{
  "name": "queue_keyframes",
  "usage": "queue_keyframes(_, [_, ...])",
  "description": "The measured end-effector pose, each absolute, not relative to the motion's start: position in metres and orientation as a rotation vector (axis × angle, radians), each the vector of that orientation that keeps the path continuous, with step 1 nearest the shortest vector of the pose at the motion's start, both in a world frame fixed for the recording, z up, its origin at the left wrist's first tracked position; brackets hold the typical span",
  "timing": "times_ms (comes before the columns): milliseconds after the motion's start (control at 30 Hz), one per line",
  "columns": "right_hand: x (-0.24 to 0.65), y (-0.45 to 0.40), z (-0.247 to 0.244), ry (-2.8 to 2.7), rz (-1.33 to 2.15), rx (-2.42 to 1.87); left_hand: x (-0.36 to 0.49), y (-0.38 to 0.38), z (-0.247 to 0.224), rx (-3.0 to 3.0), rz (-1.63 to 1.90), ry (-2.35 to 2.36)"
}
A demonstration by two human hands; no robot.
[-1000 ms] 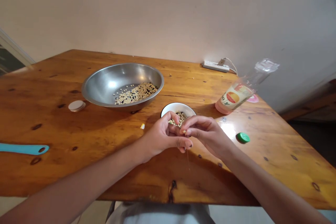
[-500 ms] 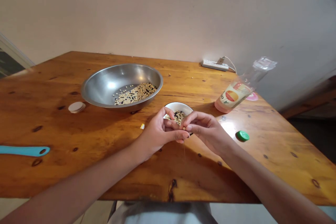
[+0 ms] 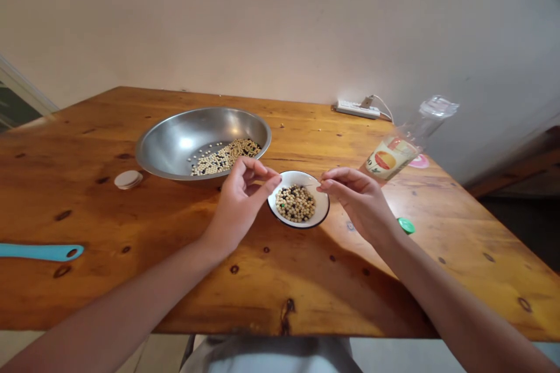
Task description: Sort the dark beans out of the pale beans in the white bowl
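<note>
- The bottle (image 3: 391, 154) near the right edge of the worktop (image 3: 306, 288) has a paper label. I can see an orange fruit picture, a small green leaf and round letters like O. The rest of the word is turned away, so I can't read it.
- There are two bowls: one big steel bowl (image 3: 175, 145) and one small white bowl (image 3: 273, 210) with a dark rim.
- Both bowls have lots of little round beads inside, too many to count. Most are cream and some are black. The small bowl's beads (image 3: 297, 205) have a green one with them.
- There is one bottle, one green cap (image 3: 406, 225), one blue handle (image 3: 41, 252) with a hole in its end, and one white power strip (image 3: 357, 109) with one plug in it.
- The white round lid (image 3: 128, 179) could be one or two in a stack; I can't tell.
- The small bowl is between the two hands, nearer the near edge of the worktop than the big bowl is.
- The left hand (image 3: 242, 192) is by the small bowl's left rim, its thumb and first finger nearly together. I can't tell if it holds anything.
- The right hand (image 3: 356, 195) is at the other side of the small bowl. Its fingers pinch a very thin strand (image 3: 311, 185) that reaches out over the bowl.
- The big bowl sits toward the far edge, just past the left hand. The power strip is at the far edge, near the far right corner.
- The green cap is just beside the right wrist. The blue handle is well off to the left.
</note>
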State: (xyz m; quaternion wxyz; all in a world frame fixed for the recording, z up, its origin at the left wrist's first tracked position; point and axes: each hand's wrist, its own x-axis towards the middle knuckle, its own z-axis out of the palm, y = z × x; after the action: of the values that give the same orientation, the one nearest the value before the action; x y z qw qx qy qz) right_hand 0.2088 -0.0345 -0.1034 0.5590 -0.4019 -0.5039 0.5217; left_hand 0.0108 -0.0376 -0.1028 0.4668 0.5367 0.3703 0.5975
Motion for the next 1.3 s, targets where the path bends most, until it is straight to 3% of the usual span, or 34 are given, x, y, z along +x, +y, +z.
queue_keyframes(167, [0.215,-0.029,-0.108,-1.236,1.229,-0.994,0.003,-0.031,-0.102,1.322,1.586,0.916])
queue_keyframes(600, [0.222,-0.025,-0.104,-1.29,1.303,-1.021,0.005,-0.032,-0.104,1.366,1.484,0.911])
queue_keyframes(1300, [0.226,-0.027,-0.099,-1.448,1.094,-1.193,0.006,-0.037,-0.102,1.474,1.385,0.961])
